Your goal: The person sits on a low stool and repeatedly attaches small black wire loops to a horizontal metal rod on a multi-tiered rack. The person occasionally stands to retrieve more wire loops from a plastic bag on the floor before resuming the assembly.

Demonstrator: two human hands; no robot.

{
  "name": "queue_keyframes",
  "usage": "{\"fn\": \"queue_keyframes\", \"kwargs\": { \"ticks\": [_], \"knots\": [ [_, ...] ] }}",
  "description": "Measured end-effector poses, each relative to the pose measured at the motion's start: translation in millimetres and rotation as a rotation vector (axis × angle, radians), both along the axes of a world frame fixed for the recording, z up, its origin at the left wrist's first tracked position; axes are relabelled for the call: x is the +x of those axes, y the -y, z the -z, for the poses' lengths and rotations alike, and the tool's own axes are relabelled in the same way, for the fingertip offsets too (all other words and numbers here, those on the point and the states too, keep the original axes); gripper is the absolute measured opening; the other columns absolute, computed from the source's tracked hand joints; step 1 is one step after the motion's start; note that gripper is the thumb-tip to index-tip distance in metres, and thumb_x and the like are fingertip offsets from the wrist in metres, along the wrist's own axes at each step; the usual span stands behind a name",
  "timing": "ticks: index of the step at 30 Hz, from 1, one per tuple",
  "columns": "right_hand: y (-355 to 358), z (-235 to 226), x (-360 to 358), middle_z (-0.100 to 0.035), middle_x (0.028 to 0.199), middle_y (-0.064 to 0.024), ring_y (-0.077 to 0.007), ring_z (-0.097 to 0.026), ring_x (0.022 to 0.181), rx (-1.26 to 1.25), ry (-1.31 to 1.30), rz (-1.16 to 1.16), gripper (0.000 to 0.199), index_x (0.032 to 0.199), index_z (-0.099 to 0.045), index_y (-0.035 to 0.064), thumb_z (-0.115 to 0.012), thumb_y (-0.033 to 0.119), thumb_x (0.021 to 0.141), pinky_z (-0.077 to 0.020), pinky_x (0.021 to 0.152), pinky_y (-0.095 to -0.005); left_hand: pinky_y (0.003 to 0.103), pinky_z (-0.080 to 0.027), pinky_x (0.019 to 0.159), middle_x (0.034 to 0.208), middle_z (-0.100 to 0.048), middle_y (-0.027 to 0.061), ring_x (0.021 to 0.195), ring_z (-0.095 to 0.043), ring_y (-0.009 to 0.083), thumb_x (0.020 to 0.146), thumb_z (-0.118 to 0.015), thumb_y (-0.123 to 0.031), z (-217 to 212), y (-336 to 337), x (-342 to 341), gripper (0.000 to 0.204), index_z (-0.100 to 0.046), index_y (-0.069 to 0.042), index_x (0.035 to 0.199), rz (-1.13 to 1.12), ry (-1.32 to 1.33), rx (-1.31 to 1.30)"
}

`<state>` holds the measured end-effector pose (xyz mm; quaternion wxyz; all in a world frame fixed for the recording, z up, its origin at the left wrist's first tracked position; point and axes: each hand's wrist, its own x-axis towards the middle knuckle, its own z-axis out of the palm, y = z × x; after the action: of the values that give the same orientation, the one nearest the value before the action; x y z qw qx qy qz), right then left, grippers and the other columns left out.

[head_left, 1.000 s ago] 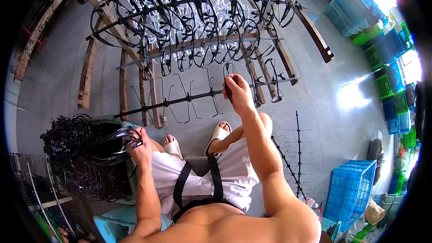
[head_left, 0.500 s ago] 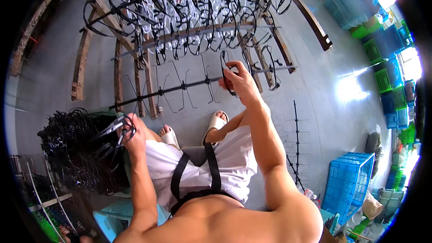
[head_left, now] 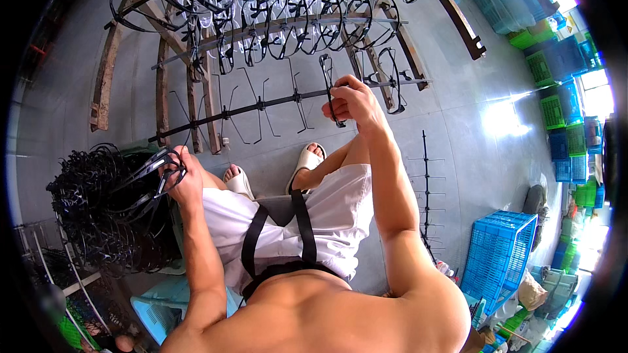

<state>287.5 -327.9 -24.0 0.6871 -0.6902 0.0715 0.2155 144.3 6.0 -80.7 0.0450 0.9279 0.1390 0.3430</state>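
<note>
My right hand (head_left: 353, 101) grips a black glasses frame (head_left: 327, 85) and holds it against a black metal rod with hooks (head_left: 261, 103) in front of me. Above it, several more black frames (head_left: 281, 19) hang in rows on a wooden rack. My left hand (head_left: 184, 180) clutches a bunch of black frames (head_left: 152, 173) at the edge of a big pile of the same frames (head_left: 98, 216) on my left.
Wooden rack beams (head_left: 104, 78) lean across the grey concrete floor. A spare hooked rod (head_left: 425, 189) lies on the floor to the right. A blue crate (head_left: 500, 255) stands at lower right, with stacked blue and green crates (head_left: 556, 72) along the right wall. My sandalled feet (head_left: 307, 160) rest below the rod.
My right hand has kept working a frame at the hooked rod, shifting slightly. My left hand stays at the pile, gripping its bunch. The view has tilted a little.
</note>
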Motion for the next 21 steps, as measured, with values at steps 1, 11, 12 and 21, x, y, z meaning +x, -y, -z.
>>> {"fn": "queue_keyframes", "kwargs": {
  "ticks": [1,11,12,21],
  "knots": [
    [0,0,1,-0.065,0.070,-0.0118,-0.0151,-0.062,0.059,0.008,-0.002,0.003,0.015,0.092,-0.051,0.0019,-0.052,0.015,0.085,-0.0476,0.053,-0.0260,0.040,-0.045,0.064,0.074,-0.060,0.0115,0.070,-0.056,0.0326,0.088,-0.057,-0.017,-1,1,1,0.013,-0.062,-0.007,0.081,0.005,0.010,-0.014],
    [-8,6,11,-0.061,0.086,-0.0190,-0.0302,-0.060,0.076,-0.371,0.371,0.115,0.032,0.109,-0.051,-0.0017,-0.056,0.017,0.084,-0.0488,0.068,-0.0387,0.039,-0.047,0.068,0.081,-0.062,0.0112,0.077,-0.057,0.0319,0.087,-0.058,-0.016,-2,6,-11,0.014,-0.062,-0.004,0.086,0.059,-0.053,-0.171],
    [-13,13,8,-0.060,0.090,-0.0202,-0.0348,-0.059,0.081,-0.576,0.548,0.136,0.034,0.111,-0.050,-0.0022,-0.057,0.017,0.085,-0.0480,0.072,-0.0417,0.036,-0.046,0.070,0.085,-0.064,0.0118,0.075,-0.059,0.0280,0.090,-0.055,-0.023,-8,5,-17,0.022,-0.062,-0.002,0.095,0.073,-0.035,-0.166],
    [-117,-27,-132,-0.050,0.102,-0.0149,-0.0239,-0.055,0.086,0.177,0.769,-0.563,0.041,0.116,-0.050,0.0016,-0.067,0.018,0.082,-0.0479,0.074,-0.0323,0.028,-0.045,0.073,0.106,-0.057,0.0077,0.090,-0.054,0.0152,0.095,-0.036,-0.049,-82,62,-65,0.047,-0.050,-0.007,0.111,0.621,0.125,-1.918]
  ]
}}
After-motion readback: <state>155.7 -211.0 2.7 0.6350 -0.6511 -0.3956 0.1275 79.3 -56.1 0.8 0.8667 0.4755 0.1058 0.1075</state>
